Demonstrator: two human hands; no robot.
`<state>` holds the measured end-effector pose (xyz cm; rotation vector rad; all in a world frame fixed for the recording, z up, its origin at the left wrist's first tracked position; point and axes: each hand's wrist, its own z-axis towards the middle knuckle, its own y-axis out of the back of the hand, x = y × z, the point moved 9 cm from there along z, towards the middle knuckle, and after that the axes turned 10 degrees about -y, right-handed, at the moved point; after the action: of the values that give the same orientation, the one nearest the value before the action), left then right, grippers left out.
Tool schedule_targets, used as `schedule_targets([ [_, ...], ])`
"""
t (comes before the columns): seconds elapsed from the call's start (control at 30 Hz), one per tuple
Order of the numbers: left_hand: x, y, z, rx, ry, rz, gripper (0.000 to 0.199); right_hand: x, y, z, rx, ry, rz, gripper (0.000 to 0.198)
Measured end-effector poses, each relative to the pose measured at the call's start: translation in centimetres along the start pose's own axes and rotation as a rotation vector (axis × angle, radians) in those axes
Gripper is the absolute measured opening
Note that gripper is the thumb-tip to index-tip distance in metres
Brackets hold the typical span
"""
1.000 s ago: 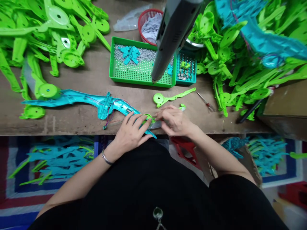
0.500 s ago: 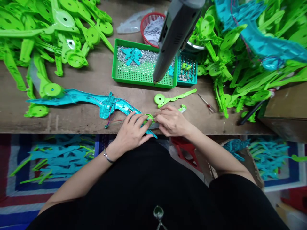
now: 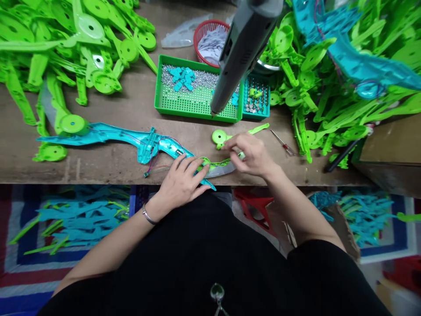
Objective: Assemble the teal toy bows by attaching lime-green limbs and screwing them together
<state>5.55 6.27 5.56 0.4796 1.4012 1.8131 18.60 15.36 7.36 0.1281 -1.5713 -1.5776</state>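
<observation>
A blue plastic bow-shaped shell (image 3: 120,134) with thin wires lies open side up along the table's front. My left hand (image 3: 182,180) holds down its right end, fingers over the shell and a green round fitting (image 3: 204,163). From this fitting a green arm with a clear strip (image 3: 222,170) runs right, beneath my right hand. My right hand (image 3: 251,156) is raised over it, thumb and fingers bent together; what they hold, if anything, is hidden. Its fingertips are by a loose green arm with a round end (image 3: 219,136); I cannot tell whether they touch.
A grey power screwdriver (image 3: 243,52) hangs over a green basket (image 3: 164,105) of screws and blue pieces. A teal tray (image 3: 255,116) and a red basket (image 3: 199,37) stand nearby. A small screwdriver (image 3: 283,142) lies right. Green parts (image 3: 98,44) are heaped on both sides.
My right hand has moved right and away from me, off the green round fitting, uncovering the green arm and clear strip. My left hand stays in place.
</observation>
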Motion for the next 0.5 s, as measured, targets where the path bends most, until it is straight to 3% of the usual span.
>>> schedule_targets([
  [0.17,0.1,0.0,0.0,0.004,-0.002,-0.006,0.049,-4.2,1.5,0.6,-0.028,-0.174,-0.092,0.026],
  [0.5,-0.4,1.1,-1.3,-0.175,0.061,0.053,0.042,-6.1,0.3,0.5,0.068,-0.175,-0.111,0.032],
])
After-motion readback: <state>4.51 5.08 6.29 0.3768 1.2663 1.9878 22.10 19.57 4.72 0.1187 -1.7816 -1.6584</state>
